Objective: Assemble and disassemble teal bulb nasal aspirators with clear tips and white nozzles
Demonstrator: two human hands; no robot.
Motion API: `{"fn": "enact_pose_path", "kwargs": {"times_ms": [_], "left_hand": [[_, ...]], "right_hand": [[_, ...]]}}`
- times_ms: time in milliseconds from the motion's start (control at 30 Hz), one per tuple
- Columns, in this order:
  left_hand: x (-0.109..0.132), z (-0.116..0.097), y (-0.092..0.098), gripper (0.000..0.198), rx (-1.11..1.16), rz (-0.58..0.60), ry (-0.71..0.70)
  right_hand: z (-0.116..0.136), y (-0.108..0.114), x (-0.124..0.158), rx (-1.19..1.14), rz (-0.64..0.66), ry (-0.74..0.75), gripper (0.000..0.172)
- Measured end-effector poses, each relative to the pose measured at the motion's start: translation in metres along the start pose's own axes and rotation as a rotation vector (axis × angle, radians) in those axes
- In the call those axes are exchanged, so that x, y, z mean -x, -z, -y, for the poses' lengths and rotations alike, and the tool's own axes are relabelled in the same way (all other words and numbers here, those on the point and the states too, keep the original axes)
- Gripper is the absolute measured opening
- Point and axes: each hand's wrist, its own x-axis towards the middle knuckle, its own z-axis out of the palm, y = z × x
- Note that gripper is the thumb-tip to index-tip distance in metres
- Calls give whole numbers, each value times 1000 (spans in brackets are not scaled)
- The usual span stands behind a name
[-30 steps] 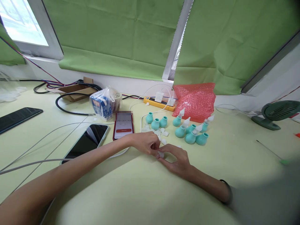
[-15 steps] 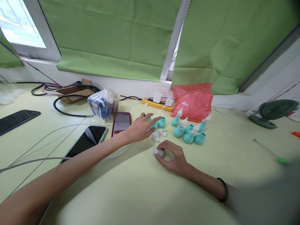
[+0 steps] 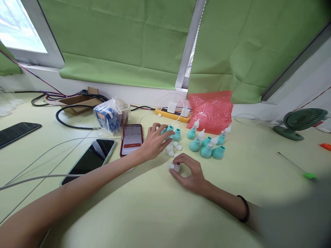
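Observation:
My left hand (image 3: 154,140) reaches forward and closes its fingers round a teal rubber bulb (image 3: 168,130) at the left of a small group. Another teal bulb (image 3: 177,134) stands just right of it. My right hand (image 3: 190,172) rests on the table, pinching a small clear plastic tip (image 3: 175,167) between thumb and fingers. Several loose clear tips (image 3: 172,148) lie between the two hands. To the right stands a cluster of teal bulbs (image 3: 207,144), some with white nozzles fitted.
A red-cased phone (image 3: 131,140) showing a timer and a dark phone (image 3: 89,160) lie at the left, with white cables across the table. A bagged blue carton (image 3: 110,115), yellow power strip (image 3: 172,115), red bubble wrap (image 3: 211,111) and green fan (image 3: 302,123) stand behind.
My left hand left the right hand, reached forward to the teal bulbs and closed on one. My right hand stayed put, holding the clear tip.

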Motion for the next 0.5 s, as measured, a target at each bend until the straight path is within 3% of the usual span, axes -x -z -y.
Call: {"fn": "enact_pose_path", "kwargs": {"times_ms": [67,200,367,500], "left_hand": [[-1,-7,10,20,116,-57,-27],[12,-22,20,16,355,-11,12],[47,-35,15,23,611,57,287],[62,-41,7,24,784,102,505]], "right_hand": [[0,1,0,-3,2,0,16],[-3,2,0,-10,57,-8,31],[-7,2,-1,-24,103,-91,28],[-8,2,0,-201,-33,-195,21]]}}
